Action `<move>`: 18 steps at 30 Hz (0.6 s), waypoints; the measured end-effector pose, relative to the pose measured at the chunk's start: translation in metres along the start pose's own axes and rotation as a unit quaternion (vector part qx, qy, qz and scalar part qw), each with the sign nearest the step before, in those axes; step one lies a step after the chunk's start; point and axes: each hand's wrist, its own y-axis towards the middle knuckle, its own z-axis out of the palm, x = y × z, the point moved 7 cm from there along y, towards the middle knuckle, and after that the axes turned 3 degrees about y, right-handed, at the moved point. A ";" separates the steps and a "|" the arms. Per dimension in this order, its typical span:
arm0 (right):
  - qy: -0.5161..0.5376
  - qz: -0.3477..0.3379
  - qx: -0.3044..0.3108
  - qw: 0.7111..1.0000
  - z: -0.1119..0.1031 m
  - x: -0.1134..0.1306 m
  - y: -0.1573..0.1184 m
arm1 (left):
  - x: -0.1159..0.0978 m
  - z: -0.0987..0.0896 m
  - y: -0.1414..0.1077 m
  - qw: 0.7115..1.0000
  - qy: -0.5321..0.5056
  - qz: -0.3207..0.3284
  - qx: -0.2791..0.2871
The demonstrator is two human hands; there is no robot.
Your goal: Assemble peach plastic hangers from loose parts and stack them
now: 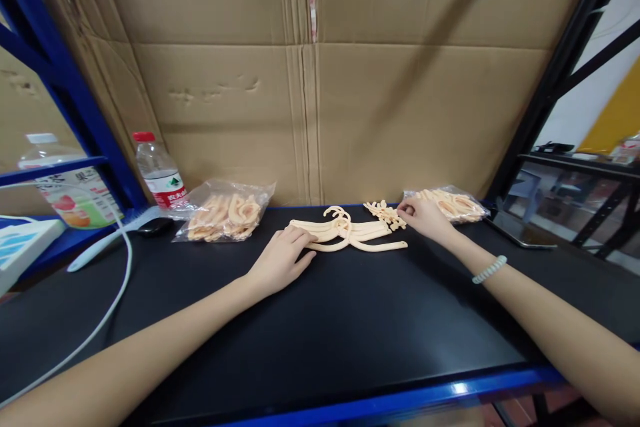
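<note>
Several cream plastic clothes hangers (pixel 377 247) lie together on the black tabletop, with their curved hooks toward the back. My left hand (pixel 283 259) lies flat over their left end, thumb apart and fingers stretched out, not wrapped around them. Just right of the hangers is a loose pile of small cream plastic pieces (pixel 383 213). At the right edge of that pile, my right hand (pixel 424 217) has thumb and fingertips pinched together. Whatever is between those fingertips is too small to make out.
Clear bags of cream plastic parts stand at the back left (pixel 227 213) and back right (pixel 450 203). A red-capped bottle (pixel 163 173), a light-blue handled tool (pixel 113 240) and a white cable (pixel 120 280) are at left. A cardboard wall (pixel 225 107) closes the back. A flat dark device (pixel 523 233) lies right.
</note>
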 end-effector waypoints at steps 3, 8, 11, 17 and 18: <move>-0.020 0.010 0.029 0.999 0.004 -0.001 -0.001 | 0.000 0.000 0.000 1.000 -0.014 0.007 -0.003; -0.041 0.003 0.081 0.996 0.007 0.007 -0.006 | -0.001 0.003 0.000 0.999 -0.034 0.028 -0.007; -0.045 -0.005 0.106 0.993 0.010 0.011 -0.008 | -0.002 0.004 0.001 0.998 -0.045 0.041 -0.007; -0.041 -0.027 0.141 0.989 0.016 0.013 -0.010 | -0.006 0.002 0.002 0.997 -0.066 0.046 -0.011; -0.040 -0.030 0.144 0.988 0.017 0.013 -0.010 | -0.006 0.001 0.002 0.996 -0.071 0.046 -0.012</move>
